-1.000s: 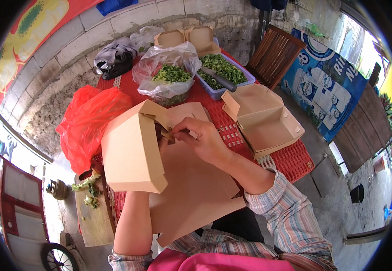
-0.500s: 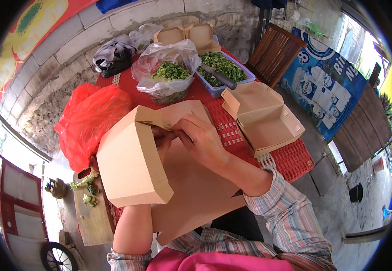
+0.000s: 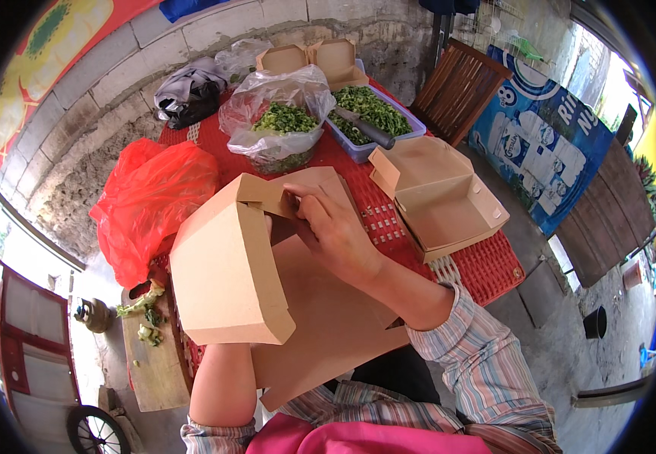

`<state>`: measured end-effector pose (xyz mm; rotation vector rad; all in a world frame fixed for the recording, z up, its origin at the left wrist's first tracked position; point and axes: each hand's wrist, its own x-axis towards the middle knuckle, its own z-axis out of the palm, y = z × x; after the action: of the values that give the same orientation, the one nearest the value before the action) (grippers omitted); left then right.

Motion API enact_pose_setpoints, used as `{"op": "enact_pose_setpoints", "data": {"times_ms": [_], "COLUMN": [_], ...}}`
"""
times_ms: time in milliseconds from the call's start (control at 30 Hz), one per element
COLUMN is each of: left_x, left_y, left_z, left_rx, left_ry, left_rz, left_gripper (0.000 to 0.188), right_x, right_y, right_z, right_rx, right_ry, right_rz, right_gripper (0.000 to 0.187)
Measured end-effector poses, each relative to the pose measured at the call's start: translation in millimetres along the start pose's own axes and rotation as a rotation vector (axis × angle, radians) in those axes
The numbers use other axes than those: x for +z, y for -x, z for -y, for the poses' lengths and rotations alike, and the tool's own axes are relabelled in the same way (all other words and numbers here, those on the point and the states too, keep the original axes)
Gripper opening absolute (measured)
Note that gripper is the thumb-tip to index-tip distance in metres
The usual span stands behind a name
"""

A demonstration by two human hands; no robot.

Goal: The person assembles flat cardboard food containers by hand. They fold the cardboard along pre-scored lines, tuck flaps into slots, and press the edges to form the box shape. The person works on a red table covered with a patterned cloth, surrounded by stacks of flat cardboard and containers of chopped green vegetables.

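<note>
A partly folded brown cardboard box (image 3: 226,265) is raised and tilted in front of me. My right hand (image 3: 335,234) pinches a corner flap (image 3: 270,200) at its upper edge between thumb and fingers. From below, my left forearm (image 3: 222,382) reaches up behind the box. Its hand is almost wholly hidden there, with only a sliver of skin showing by the flap, so its fingers cannot be made out. Flat brown cardboard (image 3: 328,318) lies beneath my hands at the table's near edge.
An open folded box (image 3: 449,212) stands at the right on the red woven table (image 3: 494,272). Behind are a clear bag of chopped greens (image 3: 282,121) and a tub of greens (image 3: 366,113) with a knife (image 3: 366,129). Left are a red plastic bag (image 3: 154,204) and a cutting board (image 3: 150,371).
The raised box has shifted slightly right and turned a little. My right hand has moved slightly left with the flap. My left fingers, partly visible before, are now mostly hidden.
</note>
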<state>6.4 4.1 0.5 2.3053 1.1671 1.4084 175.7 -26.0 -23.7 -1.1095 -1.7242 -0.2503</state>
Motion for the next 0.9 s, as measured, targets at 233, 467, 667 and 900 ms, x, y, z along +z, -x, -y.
{"op": "enact_pose_setpoints", "data": {"times_ms": [233,467,667,900], "left_x": [-4,3,-10,-24], "left_y": [8,-8,-14,-25], "left_z": [18,27,8,2], "left_rx": [-0.173,-0.036,-0.226,-0.300], "left_ry": [0.275,1.008,1.003,0.949], "left_rz": [-0.053,-0.155,-0.343,-0.409], "left_gripper": [0.047,0.055,0.048,0.013], "right_x": [-2,4,1,0], "right_y": [-2,-3,-2,-2], "right_z": [9,12,29,28], "right_rx": [-0.061,-0.174,-0.178,-0.148], "right_ry": [0.039,0.268,0.268,0.235], "right_rz": [0.075,0.116,0.156,0.141], "right_gripper": [0.057,0.063,0.057,0.057]}}
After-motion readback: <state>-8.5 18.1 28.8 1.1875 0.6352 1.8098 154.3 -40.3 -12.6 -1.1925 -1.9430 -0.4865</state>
